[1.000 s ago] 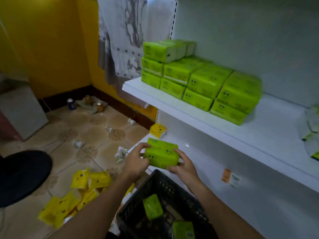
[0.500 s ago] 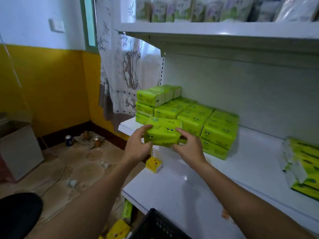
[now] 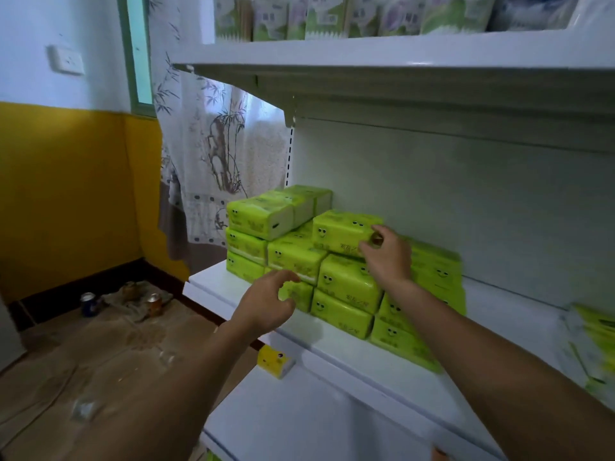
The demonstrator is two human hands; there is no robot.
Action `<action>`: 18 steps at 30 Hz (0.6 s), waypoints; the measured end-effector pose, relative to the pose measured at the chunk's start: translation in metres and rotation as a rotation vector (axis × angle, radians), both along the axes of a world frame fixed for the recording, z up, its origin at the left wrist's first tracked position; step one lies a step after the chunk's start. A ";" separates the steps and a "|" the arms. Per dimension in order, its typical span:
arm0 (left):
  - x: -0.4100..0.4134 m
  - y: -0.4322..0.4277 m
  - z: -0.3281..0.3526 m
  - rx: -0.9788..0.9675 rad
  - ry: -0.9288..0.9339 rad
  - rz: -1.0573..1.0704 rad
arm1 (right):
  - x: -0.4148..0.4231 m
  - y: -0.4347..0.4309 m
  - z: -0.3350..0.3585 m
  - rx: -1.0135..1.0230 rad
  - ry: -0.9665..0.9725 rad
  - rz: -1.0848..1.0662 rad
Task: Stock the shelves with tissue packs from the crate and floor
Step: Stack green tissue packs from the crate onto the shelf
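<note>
A stack of bright green tissue packs (image 3: 346,284) fills the left part of the white middle shelf (image 3: 336,344). One green tissue pack (image 3: 339,229) lies on top of the stack's second column. My right hand (image 3: 386,257) holds this pack at its right end, fingers curled against it. My left hand (image 3: 266,302) hovers in front of the lower packs, fingers loosely curled and holding nothing. The crate is out of view.
A small yellow pack (image 3: 274,361) sits on the lower shelf. More green packs (image 3: 592,347) lie at the shelf's right. The upper shelf (image 3: 366,58) carries pale packs. Two cans (image 3: 88,302) stand on the floor by the yellow wall, near a curtain (image 3: 206,154).
Both hands lifted the green pack from above the crate to the shelf and set it on top of the stack. My left hand has let go and dropped lower.
</note>
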State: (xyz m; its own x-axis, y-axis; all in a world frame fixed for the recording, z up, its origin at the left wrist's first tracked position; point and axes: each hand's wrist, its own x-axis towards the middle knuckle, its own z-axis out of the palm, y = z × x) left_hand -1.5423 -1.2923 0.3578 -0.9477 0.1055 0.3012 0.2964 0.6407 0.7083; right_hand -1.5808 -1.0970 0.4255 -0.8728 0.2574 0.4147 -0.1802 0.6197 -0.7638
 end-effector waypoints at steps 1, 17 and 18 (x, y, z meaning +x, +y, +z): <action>-0.005 0.000 -0.010 -0.037 -0.026 -0.004 | -0.012 0.002 -0.002 -0.008 -0.013 -0.025; -0.060 -0.013 -0.063 -0.204 0.057 -0.004 | -0.126 -0.005 0.003 -0.072 -0.164 -0.134; -0.059 -0.014 -0.065 -0.215 0.064 -0.009 | -0.127 -0.005 0.002 -0.094 -0.176 -0.101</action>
State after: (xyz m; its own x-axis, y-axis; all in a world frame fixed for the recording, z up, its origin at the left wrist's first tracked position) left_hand -1.6010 -1.3063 0.2931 -0.9260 0.1819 0.3308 0.3428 0.7722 0.5350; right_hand -1.7076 -1.1020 0.4272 -0.8976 0.3773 0.2279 0.0206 0.5524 -0.8333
